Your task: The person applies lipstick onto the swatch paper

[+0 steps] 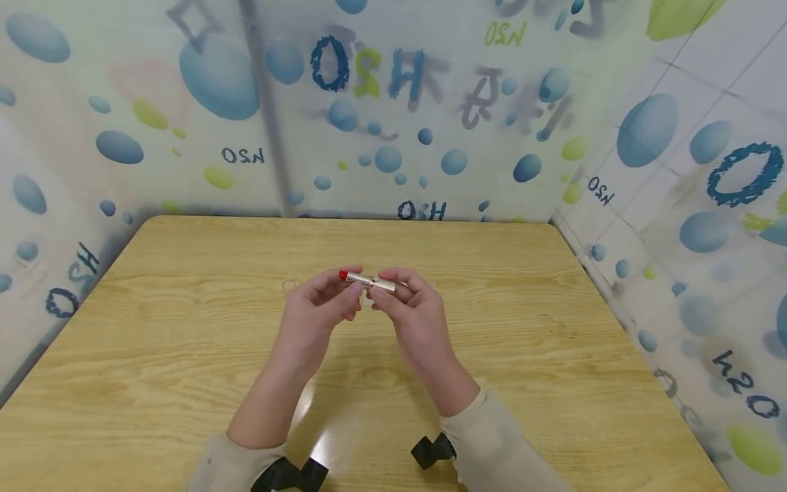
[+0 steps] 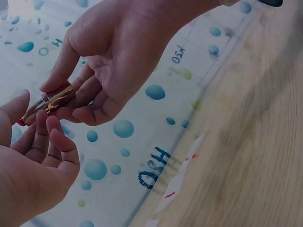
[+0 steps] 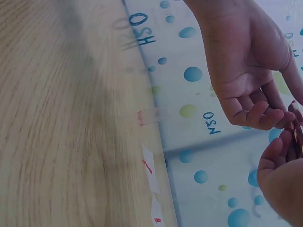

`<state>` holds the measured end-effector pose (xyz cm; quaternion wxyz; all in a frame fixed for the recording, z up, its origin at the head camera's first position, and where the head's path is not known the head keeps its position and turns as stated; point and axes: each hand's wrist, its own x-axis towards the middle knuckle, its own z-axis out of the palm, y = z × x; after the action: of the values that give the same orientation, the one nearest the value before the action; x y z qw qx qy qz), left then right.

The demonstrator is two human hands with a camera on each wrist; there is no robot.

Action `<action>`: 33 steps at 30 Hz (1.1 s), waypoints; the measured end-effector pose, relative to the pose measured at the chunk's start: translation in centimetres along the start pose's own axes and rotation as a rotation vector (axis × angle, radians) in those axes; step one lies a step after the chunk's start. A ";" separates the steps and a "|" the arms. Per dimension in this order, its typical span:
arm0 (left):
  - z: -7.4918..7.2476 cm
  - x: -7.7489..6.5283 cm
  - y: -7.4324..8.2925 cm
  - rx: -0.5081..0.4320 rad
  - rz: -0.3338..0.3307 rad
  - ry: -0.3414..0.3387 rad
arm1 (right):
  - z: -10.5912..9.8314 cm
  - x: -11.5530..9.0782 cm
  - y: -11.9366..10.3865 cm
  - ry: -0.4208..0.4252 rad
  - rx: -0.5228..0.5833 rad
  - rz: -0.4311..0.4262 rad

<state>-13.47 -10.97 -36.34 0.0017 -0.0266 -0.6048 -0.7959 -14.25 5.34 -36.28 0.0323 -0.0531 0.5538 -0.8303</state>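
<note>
An uncapped lipstick (image 1: 384, 283) with a shiny metallic tube is held between both hands above the table, lying nearly level. Its red tip (image 1: 343, 275) points left. My left hand (image 1: 307, 321) pinches the tube near the red end between thumb and fingers. Around the other end, the thumb and fingers of my right hand (image 1: 424, 311) grip the tube. In the left wrist view the tube (image 2: 59, 97) looks gold, with a band round its middle. Only part of the lipstick (image 3: 297, 125) shows at the right edge of the right wrist view.
A wood-grain table (image 1: 522, 355) spreads beneath the hands. Behind it and at the sides hangs a white sheet (image 1: 455, 130) printed with blue and green dots. White strips (image 3: 150, 168) with red marks are stuck along the table edge. Black straps (image 1: 433, 449) circle the sleeves.
</note>
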 end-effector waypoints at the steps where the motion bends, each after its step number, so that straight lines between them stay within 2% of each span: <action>1: 0.1 0.0 0.0 -0.016 0.003 0.006 | 0.0 0.0 0.0 -0.006 0.003 -0.003; 5: 0.4 0.0 -0.4 -0.031 0.007 0.036 | -0.4 -0.1 0.3 -0.020 -0.010 -0.008; 12: 0.7 0.1 -1.1 -0.006 0.009 0.060 | -1.7 0.0 0.8 -0.037 -0.161 -0.023; 19: 0.9 0.2 -1.7 -0.032 -0.005 0.076 | -2.9 0.2 0.8 -0.065 -0.272 -0.038; 26: 0.9 -0.1 -2.5 -0.008 -0.039 0.092 | -3.4 0.1 1.5 -0.071 -0.290 -0.036; 33: 1.0 0.1 -3.1 -0.016 -0.007 0.062 | -3.9 -0.1 2.0 -0.064 -0.271 -0.038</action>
<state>-13.62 -9.14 -39.02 0.0173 0.0002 -0.5982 -0.8012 -14.63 8.19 -39.59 0.0267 -0.0937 0.6586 -0.7461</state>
